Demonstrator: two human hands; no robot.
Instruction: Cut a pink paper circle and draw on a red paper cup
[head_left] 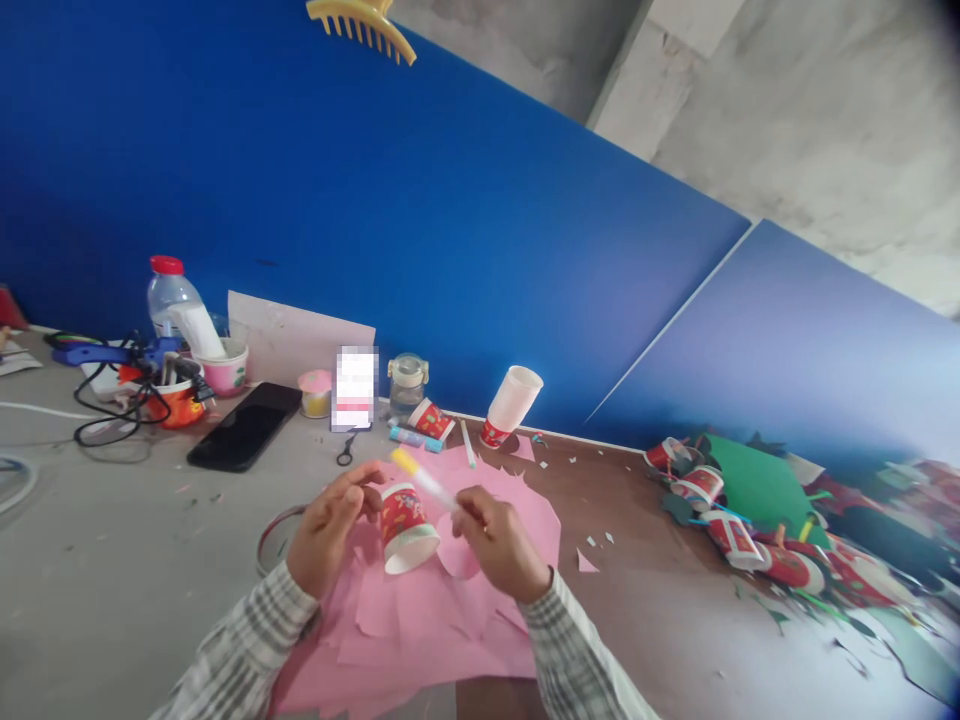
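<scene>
My left hand (328, 528) grips a small red patterned paper cup (403, 525) that lies tilted on its side, its open rim towards me. My right hand (499, 543) is closed round a white stick with a yellow end (424, 479), whose yellow tip points up and left over the cup. Both hands hover over sheets of pink paper (450, 620) spread on the table. Plaid sleeves cover both forearms.
A black phone (244, 425), small scissors (346, 449), a glass jar (407, 383), a stack of cups (511, 405), a blue glue gun (112, 354) and a water bottle (171, 295) sit behind. More red cups and green paper (757, 490) lie at the right. A blue board (450, 200) forms the back wall.
</scene>
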